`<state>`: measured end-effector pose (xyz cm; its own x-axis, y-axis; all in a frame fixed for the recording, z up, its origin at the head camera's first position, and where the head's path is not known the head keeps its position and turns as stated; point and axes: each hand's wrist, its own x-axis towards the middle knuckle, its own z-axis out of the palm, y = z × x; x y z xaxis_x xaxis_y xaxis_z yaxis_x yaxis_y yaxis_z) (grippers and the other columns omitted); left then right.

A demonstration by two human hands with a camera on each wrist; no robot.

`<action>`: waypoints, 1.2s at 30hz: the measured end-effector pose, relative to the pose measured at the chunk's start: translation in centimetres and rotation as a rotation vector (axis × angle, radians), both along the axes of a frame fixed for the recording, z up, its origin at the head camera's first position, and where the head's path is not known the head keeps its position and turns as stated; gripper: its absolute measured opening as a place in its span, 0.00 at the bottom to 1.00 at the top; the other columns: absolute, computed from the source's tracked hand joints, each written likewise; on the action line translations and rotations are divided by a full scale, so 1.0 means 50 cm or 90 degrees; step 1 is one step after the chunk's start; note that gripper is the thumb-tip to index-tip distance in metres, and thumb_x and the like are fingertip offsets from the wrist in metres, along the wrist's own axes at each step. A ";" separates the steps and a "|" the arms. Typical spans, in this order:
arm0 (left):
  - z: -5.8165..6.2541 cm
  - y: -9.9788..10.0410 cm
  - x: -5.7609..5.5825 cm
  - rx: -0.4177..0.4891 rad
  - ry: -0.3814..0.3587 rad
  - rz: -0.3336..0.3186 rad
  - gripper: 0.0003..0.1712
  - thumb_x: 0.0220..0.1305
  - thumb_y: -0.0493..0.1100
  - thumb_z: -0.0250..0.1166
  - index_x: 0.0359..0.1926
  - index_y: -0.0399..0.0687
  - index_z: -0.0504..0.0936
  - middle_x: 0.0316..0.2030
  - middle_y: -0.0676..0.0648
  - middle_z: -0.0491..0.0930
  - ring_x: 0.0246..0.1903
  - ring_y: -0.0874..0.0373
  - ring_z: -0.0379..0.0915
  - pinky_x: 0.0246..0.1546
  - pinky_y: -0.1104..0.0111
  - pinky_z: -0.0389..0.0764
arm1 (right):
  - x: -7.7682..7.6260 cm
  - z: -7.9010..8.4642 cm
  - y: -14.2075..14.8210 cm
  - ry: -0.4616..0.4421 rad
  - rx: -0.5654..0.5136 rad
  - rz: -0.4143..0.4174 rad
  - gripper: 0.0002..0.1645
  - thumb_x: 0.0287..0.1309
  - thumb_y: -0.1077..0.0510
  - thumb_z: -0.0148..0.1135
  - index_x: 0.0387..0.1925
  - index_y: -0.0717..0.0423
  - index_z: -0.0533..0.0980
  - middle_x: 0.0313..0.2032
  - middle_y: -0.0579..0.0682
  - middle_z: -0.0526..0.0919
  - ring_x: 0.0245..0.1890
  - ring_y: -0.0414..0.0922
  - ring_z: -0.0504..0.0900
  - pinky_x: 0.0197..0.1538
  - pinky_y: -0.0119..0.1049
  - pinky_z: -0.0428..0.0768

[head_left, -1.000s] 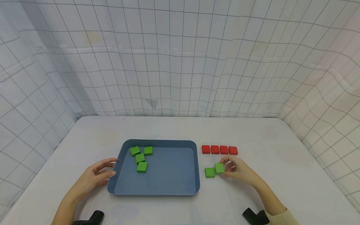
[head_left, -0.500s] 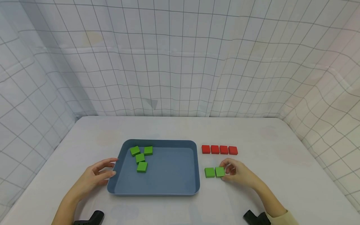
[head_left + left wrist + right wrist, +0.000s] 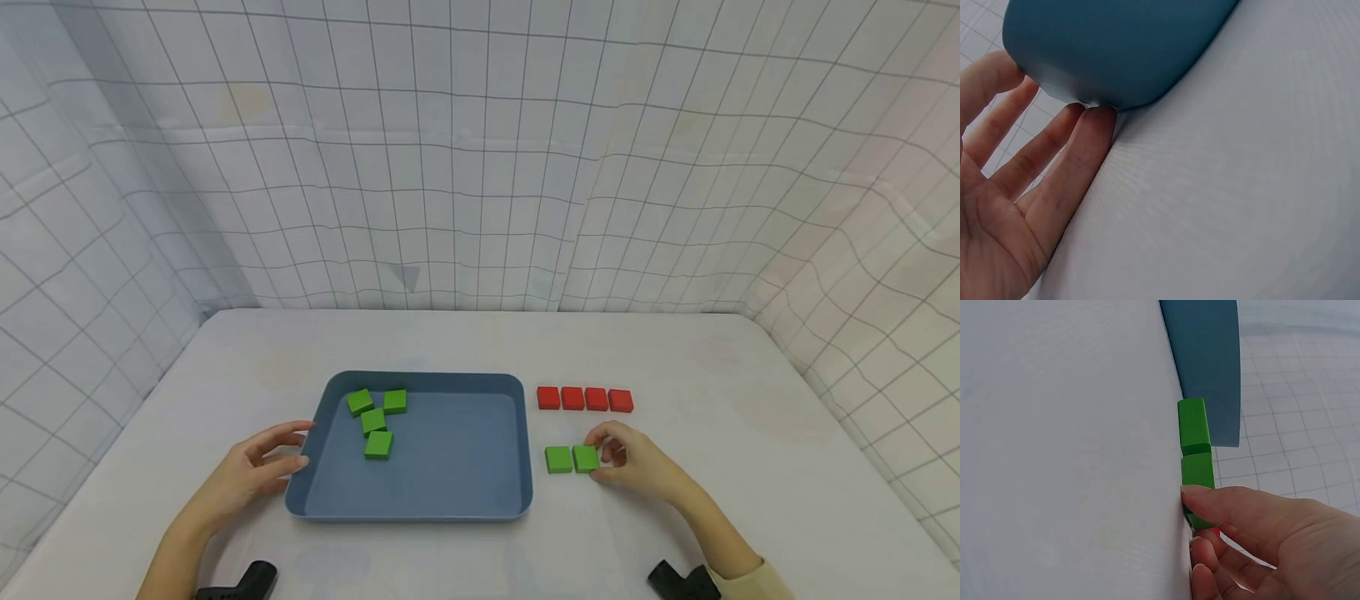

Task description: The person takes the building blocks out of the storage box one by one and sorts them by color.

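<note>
My right hand (image 3: 630, 456) pinches a green block (image 3: 586, 459) between thumb and fingers on the white table. Just left of it lies a second green block (image 3: 558, 460), with a narrow gap between the two; the right wrist view shows the held block (image 3: 1198, 472) low against the table surface. At the left end of the blue tray (image 3: 450, 467) is my left hand (image 3: 251, 467), its fingertips touching the rim and outer wall. Those fingers (image 3: 1079, 156) are extended in the left wrist view. Several green blocks (image 3: 373, 422) lie inside the tray's left part.
A row of several red blocks (image 3: 572, 398) sits behind the two green ones, right of the tray. Behind the white table (image 3: 712, 375) hangs a white grid-patterned curtain (image 3: 480, 167), which also encloses both sides. Black straps or mounts (image 3: 682, 581) sit at the wrists.
The right hand has lowered its green block slightly, setting it level beside the other green block. The left hand and tray have stayed in place.
</note>
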<state>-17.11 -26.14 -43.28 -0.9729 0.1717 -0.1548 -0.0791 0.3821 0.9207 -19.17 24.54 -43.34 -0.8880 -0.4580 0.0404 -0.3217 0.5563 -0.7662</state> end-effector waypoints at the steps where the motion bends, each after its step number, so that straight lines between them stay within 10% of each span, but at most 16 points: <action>1: 0.000 0.000 0.000 0.000 0.000 -0.001 0.32 0.62 0.46 0.60 0.64 0.41 0.62 0.55 0.36 0.64 0.48 0.53 0.72 0.42 0.55 0.76 | 0.000 0.000 0.000 0.003 0.001 0.001 0.19 0.42 0.68 0.68 0.39 0.60 0.72 0.32 0.49 0.73 0.30 0.41 0.72 0.32 0.28 0.72; 20: 0.000 -0.002 0.000 0.003 0.000 -0.006 0.32 0.63 0.45 0.59 0.64 0.40 0.61 0.56 0.35 0.63 0.49 0.49 0.71 0.43 0.55 0.76 | -0.006 0.042 -0.015 -0.017 -0.027 0.010 0.24 0.49 0.59 0.68 0.47 0.61 0.69 0.42 0.57 0.72 0.37 0.46 0.73 0.39 0.31 0.74; 36: -0.001 -0.004 0.000 0.010 0.000 -0.008 0.32 0.63 0.44 0.58 0.65 0.40 0.60 0.57 0.34 0.63 0.49 0.49 0.71 0.43 0.54 0.76 | -0.060 0.139 -0.162 0.031 -0.116 0.083 0.18 0.53 0.59 0.64 0.47 0.54 0.72 0.42 0.53 0.74 0.40 0.45 0.76 0.41 0.35 0.76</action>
<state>-17.12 -26.32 -43.32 -0.9707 0.1858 -0.1521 -0.0745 0.3692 0.9264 -22.20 16.45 -36.38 -0.8165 -0.5503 0.1744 -0.4215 0.3618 -0.8315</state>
